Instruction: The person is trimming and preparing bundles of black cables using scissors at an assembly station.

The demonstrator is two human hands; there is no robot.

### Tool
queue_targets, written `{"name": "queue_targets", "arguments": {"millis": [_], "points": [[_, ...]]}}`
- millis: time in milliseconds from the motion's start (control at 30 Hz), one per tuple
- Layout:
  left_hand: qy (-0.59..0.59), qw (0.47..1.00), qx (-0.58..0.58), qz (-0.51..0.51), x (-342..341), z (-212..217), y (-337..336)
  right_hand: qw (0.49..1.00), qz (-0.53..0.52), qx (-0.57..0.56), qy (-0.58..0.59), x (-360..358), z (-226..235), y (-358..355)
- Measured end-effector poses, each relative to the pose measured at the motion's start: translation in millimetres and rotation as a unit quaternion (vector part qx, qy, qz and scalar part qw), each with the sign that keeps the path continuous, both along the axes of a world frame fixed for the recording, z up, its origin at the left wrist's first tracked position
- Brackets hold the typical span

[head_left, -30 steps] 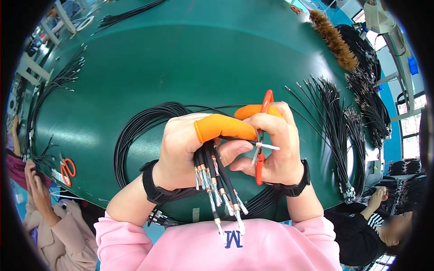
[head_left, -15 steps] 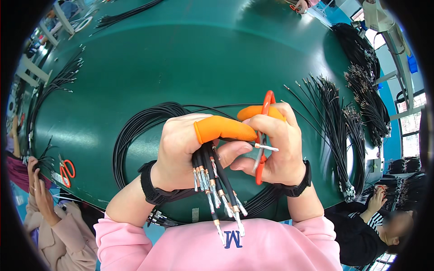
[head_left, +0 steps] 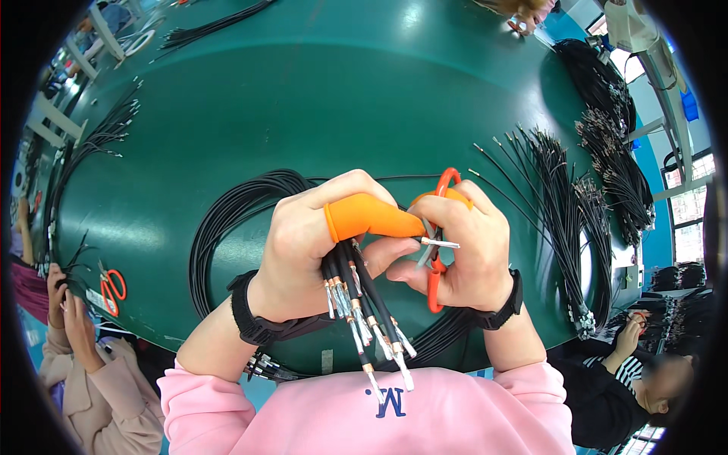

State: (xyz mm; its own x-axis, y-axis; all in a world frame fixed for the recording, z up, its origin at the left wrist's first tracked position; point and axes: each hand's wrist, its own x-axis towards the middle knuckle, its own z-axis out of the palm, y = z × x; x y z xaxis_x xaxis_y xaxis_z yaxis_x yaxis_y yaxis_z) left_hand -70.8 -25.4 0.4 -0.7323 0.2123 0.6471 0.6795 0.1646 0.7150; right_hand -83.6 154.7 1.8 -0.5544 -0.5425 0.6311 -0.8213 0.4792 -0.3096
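My left hand [head_left: 299, 235] pinches one black cable [head_left: 441, 243] between thumb and forefinger, its silvery end poking toward the right, above the tabletop [head_left: 265, 98] near its near edge. My right hand [head_left: 478, 250] is curled round the red-handled scissors [head_left: 435, 267], their blades parted at that end; whether they touch it I cannot tell.

The trouble I see is a slip: if the blades close too deep or askew, they could nick the bare strands or catch my thumb, which sits just beside them. The orange finger cover [head_left: 371, 216] could be snipped too. A loose pinch would let the cable twist, and the other cable ends [head_left: 369, 318] hanging under my left hand could tangle or fray against my pink shirt [head_left: 318, 413].

The near edge runs close in front of me, so there is little room to draw my elbows back. The coil [head_left: 216, 227] takes up the left, a loose cable bundle [head_left: 557, 220] the right. The widest room for moving lies straight ahead, beyond my knuckles.
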Motion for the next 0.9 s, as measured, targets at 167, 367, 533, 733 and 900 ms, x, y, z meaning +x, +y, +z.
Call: {"name": "queue_targets", "arguments": {"millis": [167, 367, 533, 733, 900], "points": [[0.035, 0.999, -0.008, 0.017, -1, -1, 1, 0.998, -0.018, 0.011, -0.054, 12, 6, -2], [0.051, 0.997, -0.028, 0.049, -1, -8, 1, 0.964, -0.017, -0.014, -0.265, 26, 16, 4], [0.037, 0.998, -0.024, 0.050, -2, -6, 2, 0.954, -0.007, -0.165, -0.249, 20, 22, 22], [0.033, 0.998, -0.038, 0.033, -1, -2, 0, 0.964, 0.042, -0.235, -0.115, 12, 15, 15], [-0.002, 0.998, -0.069, -0.010, -1, 0, 1, 0.975, 0.029, -0.208, -0.078, 16, 26, 4]]}}
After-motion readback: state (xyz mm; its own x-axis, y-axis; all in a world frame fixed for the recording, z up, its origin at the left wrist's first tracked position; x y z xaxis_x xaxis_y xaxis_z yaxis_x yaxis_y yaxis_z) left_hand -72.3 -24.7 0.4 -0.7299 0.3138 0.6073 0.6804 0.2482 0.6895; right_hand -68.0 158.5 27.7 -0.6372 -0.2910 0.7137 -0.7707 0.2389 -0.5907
